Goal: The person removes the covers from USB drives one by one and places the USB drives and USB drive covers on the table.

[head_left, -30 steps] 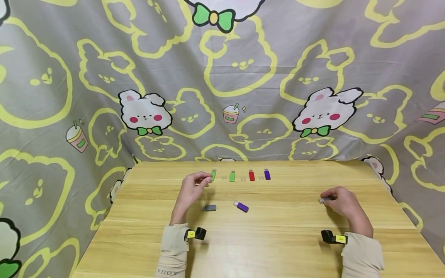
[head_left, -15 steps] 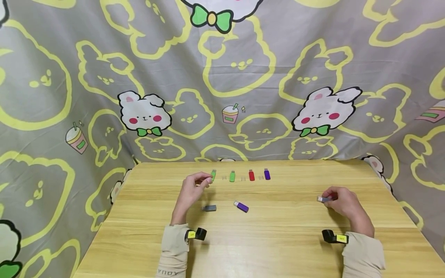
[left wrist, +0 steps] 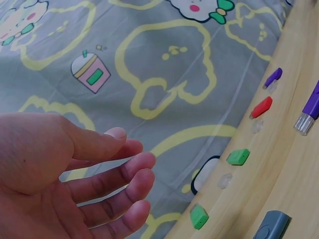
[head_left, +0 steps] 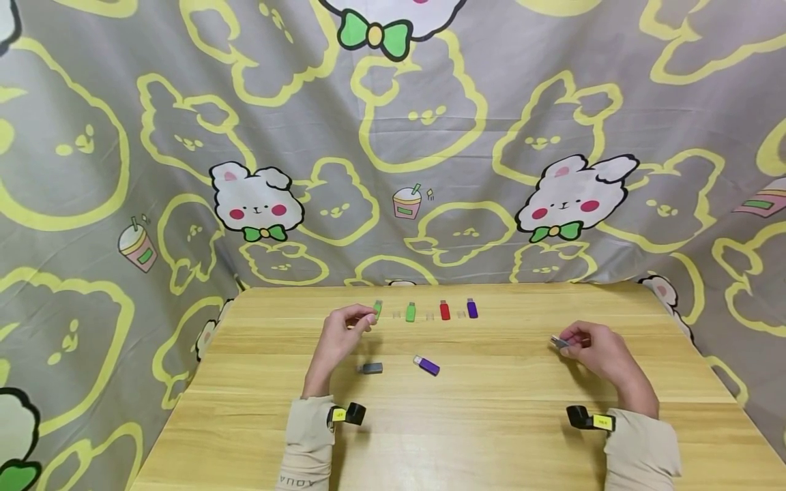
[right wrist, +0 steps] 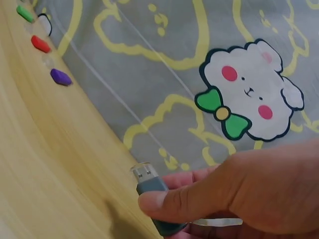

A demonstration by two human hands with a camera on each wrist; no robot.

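Observation:
In the right wrist view my right hand (right wrist: 219,194) pinches a grey USB flash drive (right wrist: 153,186) between thumb and fingers. The drive's metal plug, under a clear cap, points away from the hand, and a shadow falls on the wood below. My left hand (head_left: 344,332) holds nothing; its fingers are loosely bent, and in the head view the fingertips overlap the leftmost green flash drive (head_left: 377,309). Near the left wrist lie another grey flash drive (head_left: 372,368) and a purple one (head_left: 426,365) with a clear cap.
Along the table's back edge, a second green flash drive (head_left: 410,312), a red one (head_left: 445,310) and a blue-purple one (head_left: 472,308) continue the row. Small clear caps (left wrist: 225,180) lie between them. A patterned grey curtain (head_left: 454,239) hangs behind the wooden table (head_left: 479,429).
My right hand has shifted slightly left and toward the back, and the grey flash drive in it has tilted so its plug points more toward the back. My left hand stays almost still.

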